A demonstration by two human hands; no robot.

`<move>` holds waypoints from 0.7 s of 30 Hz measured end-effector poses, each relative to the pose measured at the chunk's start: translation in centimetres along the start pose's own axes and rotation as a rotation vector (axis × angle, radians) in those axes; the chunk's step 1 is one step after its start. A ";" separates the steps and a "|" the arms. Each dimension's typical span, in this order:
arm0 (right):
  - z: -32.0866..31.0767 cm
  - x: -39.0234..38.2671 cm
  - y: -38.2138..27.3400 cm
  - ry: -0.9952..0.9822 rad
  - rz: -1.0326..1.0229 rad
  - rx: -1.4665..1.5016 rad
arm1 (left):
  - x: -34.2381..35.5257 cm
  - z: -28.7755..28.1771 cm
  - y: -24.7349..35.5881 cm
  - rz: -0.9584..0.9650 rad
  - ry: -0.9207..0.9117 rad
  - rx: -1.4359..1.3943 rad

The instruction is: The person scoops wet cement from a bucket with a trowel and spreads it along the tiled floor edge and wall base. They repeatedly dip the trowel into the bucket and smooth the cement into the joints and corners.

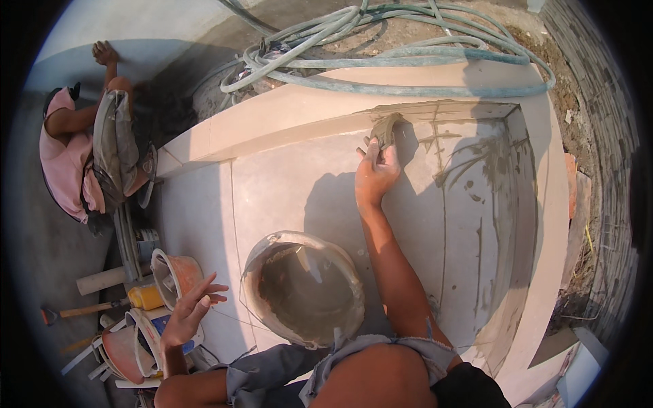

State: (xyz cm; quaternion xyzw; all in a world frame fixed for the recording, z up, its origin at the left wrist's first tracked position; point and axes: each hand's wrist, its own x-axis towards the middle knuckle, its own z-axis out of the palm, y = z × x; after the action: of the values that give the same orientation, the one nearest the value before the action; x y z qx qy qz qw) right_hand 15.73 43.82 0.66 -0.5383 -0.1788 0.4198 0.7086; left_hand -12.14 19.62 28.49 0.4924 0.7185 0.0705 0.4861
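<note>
Where the right hand (379, 173) reaches: grasping a curved, grey-coated pad (388, 129), perhaps a sponge, near the foot of the tiled ledge (272, 111).
Left hand (187, 318): loose, fingers spread, holding nothing, near an orange tub (186, 269).
Bucket (289, 237): cement-smeared, on the pale tiles (272, 194), grey liquid (289, 296) inside.
Hose (490, 54): green loops, partly over the ledge.
Co-worker (69, 160): crouching at left, pink shirt.

Sunlit pale wall (153, 24), shaded grey floor (51, 262)
</note>
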 end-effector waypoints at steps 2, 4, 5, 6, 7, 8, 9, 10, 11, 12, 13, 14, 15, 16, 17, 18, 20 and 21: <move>0.7 -3.1 0.0 -0.120 0.052 0.066 | -0.2 -0.1 -0.8 -0.006 0.016 -0.006; 0.0 -3.7 -0.4 -0.119 0.178 0.141 | -0.2 0.1 -1.1 -0.005 0.019 0.001; -0.2 -3.8 -0.8 -0.116 0.245 0.183 | -0.1 0.1 -0.4 -0.005 0.016 0.017; -0.2 -3.4 -1.6 -0.066 0.264 0.218 | 0.0 0.1 0.1 0.000 0.015 0.036; -0.3 -2.8 -2.4 -0.016 0.283 0.252 | -0.2 0.1 0.3 -0.001 0.014 0.014; -0.1 -2.3 -3.3 0.034 0.303 0.284 | -0.4 0.1 0.3 -0.004 0.012 -0.009; 0.5 -1.8 -4.6 0.052 0.368 0.356 | -0.5 0.2 0.1 -0.008 0.005 -0.037; 1.1 -0.8 -5.2 0.045 0.373 0.394 | -0.5 0.2 -0.1 -0.008 -0.001 -0.023; 1.6 0.6 -5.7 0.039 0.377 0.431 | -0.2 0.2 -0.1 -0.007 -0.010 -0.010; 1.9 1.3 -6.7 0.029 0.384 0.473 | -0.1 0.1 0.1 -0.008 -0.011 0.007; 1.5 1.5 -7.8 0.028 0.399 0.484 | -0.1 0.1 0.2 -0.016 -0.017 0.003; 1.0 1.3 -9.2 0.024 0.415 0.492 | -0.1 0.2 0.1 -0.024 -0.021 -0.005; 0.4 1.1 -10.0 0.019 0.429 0.508 | -0.2 0.2 0.2 -0.029 -0.020 -0.007; -0.4 0.8 -9.7 0.006 0.463 0.498 | -0.5 0.1 0.1 -0.041 -0.022 -0.018; -1.4 0.7 -9.4 -0.004 0.488 0.492 | -0.6 -0.1 0.3 -0.044 -0.027 -0.025; -2.3 0.5 -8.7 -0.014 0.514 0.482 | -0.6 -0.1 0.3 -0.049 -0.033 -0.034; -2.6 0.6 -7.3 -0.052 0.619 0.513 | -0.4 -0.1 0.5 -0.054 -0.028 -0.013; -2.2 0.9 -6.9 -0.067 0.670 0.555 | -0.2 0.0 0.4 -0.057 -0.031 -0.005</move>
State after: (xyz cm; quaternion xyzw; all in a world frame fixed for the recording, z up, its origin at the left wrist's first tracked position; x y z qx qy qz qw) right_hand 20.62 42.71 5.96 -0.3418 0.1024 0.6761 0.6447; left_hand -11.88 19.72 28.87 0.4717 0.7245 0.0506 0.5001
